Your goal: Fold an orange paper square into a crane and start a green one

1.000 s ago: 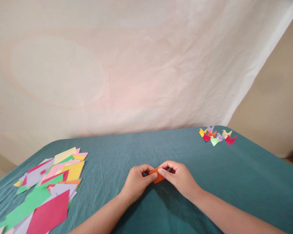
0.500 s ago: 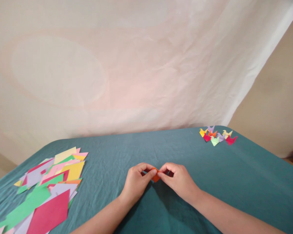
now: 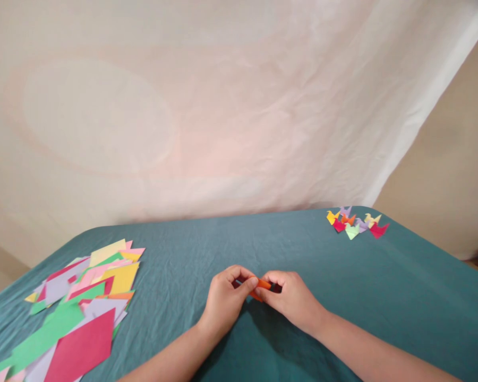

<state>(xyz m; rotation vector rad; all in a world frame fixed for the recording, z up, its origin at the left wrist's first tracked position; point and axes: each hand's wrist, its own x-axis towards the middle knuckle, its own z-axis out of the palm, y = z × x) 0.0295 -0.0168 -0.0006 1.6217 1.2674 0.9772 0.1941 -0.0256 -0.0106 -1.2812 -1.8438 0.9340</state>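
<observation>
Between my two hands is a small folded piece of orange paper (image 3: 263,284), held a little above the cloth near the front of the table. My left hand (image 3: 230,295) pinches its left side between thumb and fingers. On the other side, my right hand (image 3: 292,297) grips it with thumb and bent fingers. Fingers cover much of the paper, so its full folded shape cannot be made out.
A spread pile of coloured paper sheets (image 3: 82,342) lies at the left. Several folded paper birds (image 3: 352,231) stand together at the far right. A dark green cloth (image 3: 207,244) covers the table, and a pale sheet (image 3: 239,116) hangs behind it.
The fingers of my right hand have shifted slightly down and right on the orange paper, and more of its upper edge shows. My left hand keeps its pinch.
</observation>
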